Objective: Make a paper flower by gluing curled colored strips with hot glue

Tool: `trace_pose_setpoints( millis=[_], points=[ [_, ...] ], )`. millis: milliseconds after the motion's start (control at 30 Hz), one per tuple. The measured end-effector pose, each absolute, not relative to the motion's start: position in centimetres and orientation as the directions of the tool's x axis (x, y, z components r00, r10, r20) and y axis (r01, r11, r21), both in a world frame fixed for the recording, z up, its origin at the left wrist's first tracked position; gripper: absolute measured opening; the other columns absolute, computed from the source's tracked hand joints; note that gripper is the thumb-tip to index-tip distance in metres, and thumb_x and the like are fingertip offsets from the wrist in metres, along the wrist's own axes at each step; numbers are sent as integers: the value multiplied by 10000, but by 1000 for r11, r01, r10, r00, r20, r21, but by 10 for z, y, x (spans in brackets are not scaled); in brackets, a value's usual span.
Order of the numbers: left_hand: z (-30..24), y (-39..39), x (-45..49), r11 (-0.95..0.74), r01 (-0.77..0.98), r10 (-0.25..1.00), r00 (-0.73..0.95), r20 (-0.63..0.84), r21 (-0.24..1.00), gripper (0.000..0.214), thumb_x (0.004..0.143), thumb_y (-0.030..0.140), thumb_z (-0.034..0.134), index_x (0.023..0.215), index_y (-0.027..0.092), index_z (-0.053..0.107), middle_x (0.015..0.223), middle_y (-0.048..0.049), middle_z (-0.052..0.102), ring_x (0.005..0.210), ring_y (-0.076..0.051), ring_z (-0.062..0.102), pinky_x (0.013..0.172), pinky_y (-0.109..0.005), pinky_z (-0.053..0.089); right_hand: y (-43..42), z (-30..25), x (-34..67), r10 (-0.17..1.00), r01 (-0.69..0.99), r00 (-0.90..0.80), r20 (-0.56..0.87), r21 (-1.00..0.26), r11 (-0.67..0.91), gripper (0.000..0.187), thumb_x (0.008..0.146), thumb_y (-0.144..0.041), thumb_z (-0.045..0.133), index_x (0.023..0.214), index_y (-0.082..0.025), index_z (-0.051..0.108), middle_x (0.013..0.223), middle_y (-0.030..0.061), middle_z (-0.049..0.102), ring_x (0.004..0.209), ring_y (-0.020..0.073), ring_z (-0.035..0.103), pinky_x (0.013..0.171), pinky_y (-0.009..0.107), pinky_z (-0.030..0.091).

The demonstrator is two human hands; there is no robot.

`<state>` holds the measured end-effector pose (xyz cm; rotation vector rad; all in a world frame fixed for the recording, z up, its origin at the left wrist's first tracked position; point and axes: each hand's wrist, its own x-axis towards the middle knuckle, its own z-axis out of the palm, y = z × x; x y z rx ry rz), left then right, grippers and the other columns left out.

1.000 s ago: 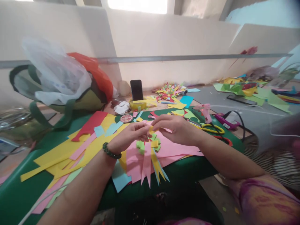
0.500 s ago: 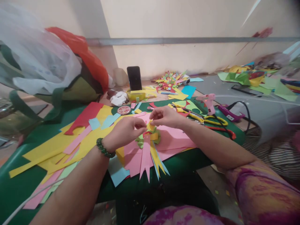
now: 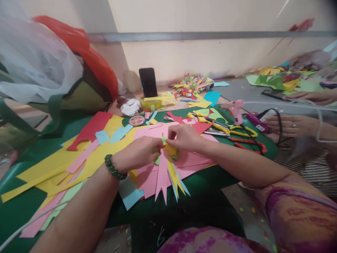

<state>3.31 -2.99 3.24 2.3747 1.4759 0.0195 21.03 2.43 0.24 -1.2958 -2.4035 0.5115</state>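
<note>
A paper ornament [image 3: 167, 168] of pink, yellow and blue pointed strips under a small green and yellow rosette lies on pink sheets [image 3: 195, 160] over a green table [image 3: 15, 207]. My left hand [image 3: 138, 153], with a dark bead bracelet on the wrist, has its fingers curled and pinched on the rosette's left side. From the right, my right hand [image 3: 184, 137] pinches the same rosette, fingers closed. The rosette's centre is mostly hidden by my fingers.
Yellow, red and blue paper scraps [image 3: 79, 158] cover the left of the table. Scissors [image 3: 231, 131], a pink glue gun [image 3: 235, 109] and a round tin [image 3: 137, 120] lie behind. A phone [image 3: 147, 82] stands upright. Plastic bags [image 3: 47, 70] bulk at left. Another person's hands [image 3: 289, 124] rest at right.
Both hands have lowered onto the rosette and closed in on it. The view has tilted down. Another person's hands have come into view at the right.
</note>
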Motion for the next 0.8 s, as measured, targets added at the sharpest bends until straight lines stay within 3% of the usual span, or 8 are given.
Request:
trace_pose_setpoints(
  millis=[200, 367, 533, 700, 800],
  points=[
    [32, -31, 31, -441, 838, 850, 505, -151, 321, 286, 828, 178, 505, 1049, 184, 686, 889, -62, 748, 738, -195, 651, 659, -289, 443, 18, 6, 210, 859, 787, -500, 105, -360, 502, 49, 785, -235, 656, 775, -191, 674, 783, 33, 719, 721, 170, 606, 565, 260, 297],
    [34, -31, 32, -465, 826, 830, 532, -168, 318, 269, 790, 136, 496, 931, 187, 720, 810, -45, 730, 686, -174, 623, 619, -270, 403, 24, 2, 213, 838, 635, -529, 133, -593, 495, 260, 753, -148, 629, 987, -185, 735, 761, 0, 712, 680, 129, 603, 616, 237, 383],
    [34, -31, 32, -424, 850, 847, 495, -197, 313, 259, 777, 124, 511, 926, 185, 714, 868, -54, 748, 766, -199, 657, 654, -283, 425, 32, 1, 215, 837, 560, -543, 70, -712, 423, 137, 742, -135, 621, 759, -146, 757, 743, 22, 727, 672, 126, 615, 568, 223, 394],
    [31, -31, 31, -411, 870, 868, 465, -176, 274, 233, 764, 118, 543, 957, 168, 662, 950, -71, 745, 828, -212, 665, 687, -290, 450, 31, 2, 214, 837, 640, -541, 90, -602, 478, 108, 742, -136, 661, 741, -162, 766, 736, 20, 739, 676, 126, 622, 569, 222, 382],
    [30, -31, 30, -450, 842, 849, 507, -150, 296, 258, 825, 163, 529, 1047, 176, 660, 960, -67, 750, 841, -208, 665, 705, -291, 450, 30, 3, 214, 837, 687, -541, 86, -528, 499, 106, 750, -152, 674, 755, -180, 775, 753, 23, 746, 691, 135, 630, 573, 227, 375]
  ],
)
